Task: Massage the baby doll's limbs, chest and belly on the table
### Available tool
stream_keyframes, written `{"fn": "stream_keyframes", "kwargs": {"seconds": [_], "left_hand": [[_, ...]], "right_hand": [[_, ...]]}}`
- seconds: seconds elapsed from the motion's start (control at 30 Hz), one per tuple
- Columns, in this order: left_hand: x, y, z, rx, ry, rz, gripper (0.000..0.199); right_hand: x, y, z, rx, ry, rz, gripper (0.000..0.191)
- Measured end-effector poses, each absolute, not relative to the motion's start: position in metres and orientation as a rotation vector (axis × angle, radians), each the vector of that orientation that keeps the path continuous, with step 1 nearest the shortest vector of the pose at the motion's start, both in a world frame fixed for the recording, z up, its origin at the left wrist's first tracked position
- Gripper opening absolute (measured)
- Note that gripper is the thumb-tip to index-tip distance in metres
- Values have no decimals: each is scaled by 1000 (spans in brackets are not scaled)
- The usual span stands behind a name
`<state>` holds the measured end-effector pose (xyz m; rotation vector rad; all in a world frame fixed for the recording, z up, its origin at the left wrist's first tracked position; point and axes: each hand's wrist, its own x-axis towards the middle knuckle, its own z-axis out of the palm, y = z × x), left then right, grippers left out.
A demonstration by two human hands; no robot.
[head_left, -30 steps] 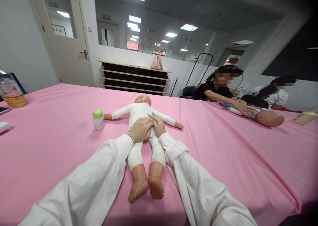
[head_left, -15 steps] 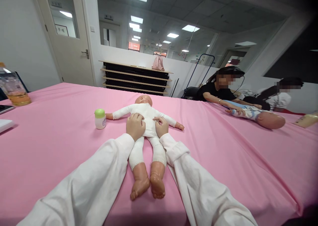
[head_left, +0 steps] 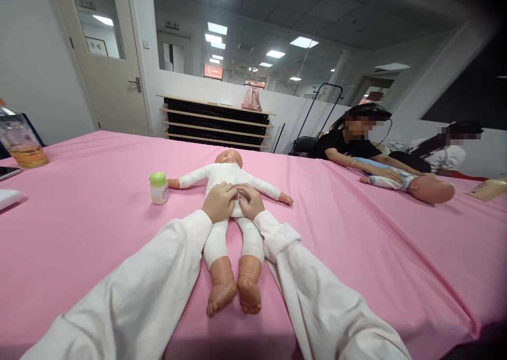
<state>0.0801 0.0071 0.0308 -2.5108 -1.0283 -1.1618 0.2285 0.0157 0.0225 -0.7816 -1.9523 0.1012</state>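
Note:
A baby doll (head_left: 222, 173) with a white cloth body lies on its back, feet toward me and arms spread. Both my hands rest on its lower belly. My left hand (head_left: 221, 201) lies on the left of the belly with bent fingers over the cloth. From the other side my right hand (head_left: 250, 201) rests there, its fingers arched and meeting the left fingertips at the middle. Neither hand holds anything that I can see. A small white jar with a green lid (head_left: 159, 188) stands beside the doll's hand on the left.
A pink cloth (head_left: 348, 254) covers the table. At the far left stand a drink bottle (head_left: 24, 141) and a white object (head_left: 10, 197). On the right, a person (head_left: 344, 146) has their hands on another doll (head_left: 430, 189). A bottle (head_left: 489, 189) lies near the right edge.
My hands have moved inward from the sides of the doll's belly until their fingers meet at its middle. On the right, the other person's hands have shifted on their doll.

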Motion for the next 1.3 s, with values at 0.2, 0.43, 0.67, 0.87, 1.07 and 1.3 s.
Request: {"fn": "stream_keyframes", "kwargs": {"seconds": [0.2,0.43,0.67,0.87,1.07,1.3], "left_hand": [[79,12,27,-2623,-920,-1311,23],[81,9,31,-2619,-1149,-1090,39],[84,6,28,-2334,-1647,-1106,37],[80,8,25,-2154,-1554,-1297,24],[78,10,24,-2234,-1254,-1284,12],[77,10,22,-2307,-1049,-1335,15]], "right_hand": [[235,24,15,-863,-2039,157,49],[234,28,15,-1044,-2024,233,48],[229,26,17,-1334,-1944,232,48],[227,20,19,-1377,-1775,-13,26],[226,12,25,-1013,-1940,-213,20],[223,7,27,-860,-2139,-180,26]]}}
